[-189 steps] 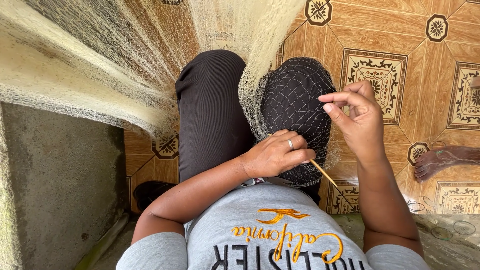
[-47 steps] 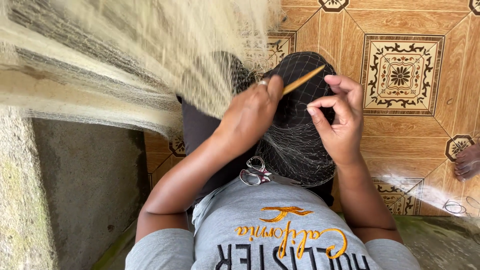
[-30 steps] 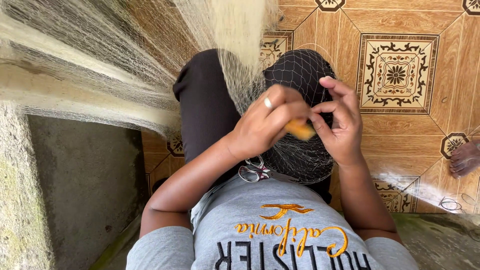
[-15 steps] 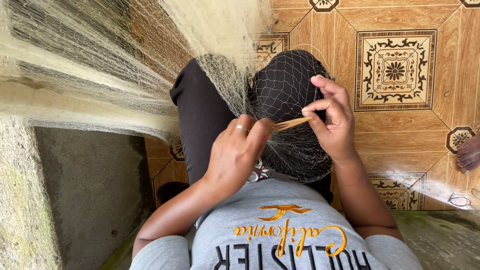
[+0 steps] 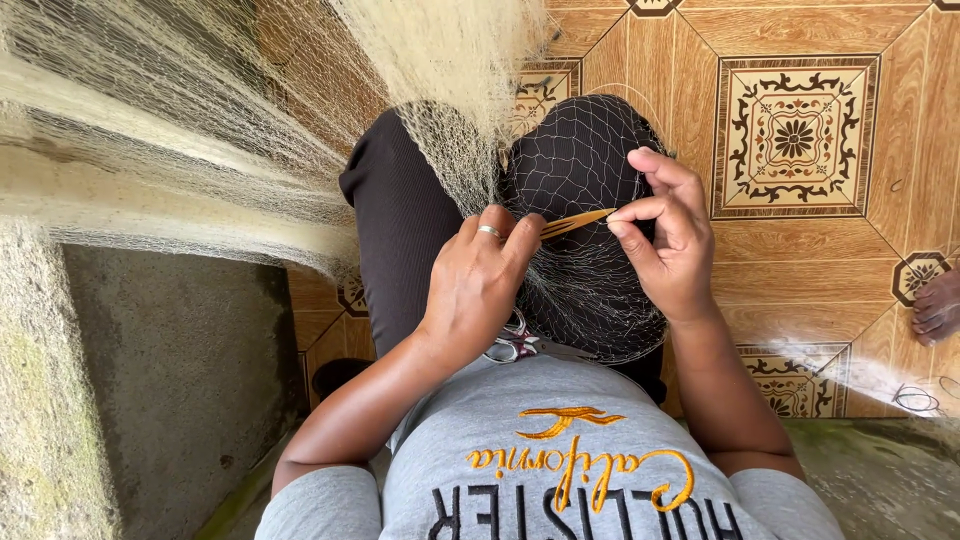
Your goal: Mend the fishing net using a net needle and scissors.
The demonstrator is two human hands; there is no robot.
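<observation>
My left hand (image 5: 478, 285), with a ring on one finger, grips the butt of a slim yellow netting needle (image 5: 576, 222) between thumb and fingers. The needle points right toward my right hand (image 5: 672, 250), which pinches the fine mesh at the needle's tip. Both hands work over a fishing net (image 5: 585, 150) draped across my raised knee in dark trousers. The same pale net (image 5: 200, 130) spreads in a thick bundle up and to the left.
Small scissors (image 5: 510, 347) lie in my lap just below the left hand. The floor is patterned brown tile (image 5: 800, 140). A grey concrete step (image 5: 170, 380) sits at the left. Another person's bare foot (image 5: 935, 305) shows at the right edge.
My left hand brought the needle down from above the knee, drew back to the left, and now holds it level. My right hand kept pinching the mesh in nearly the same spot.
</observation>
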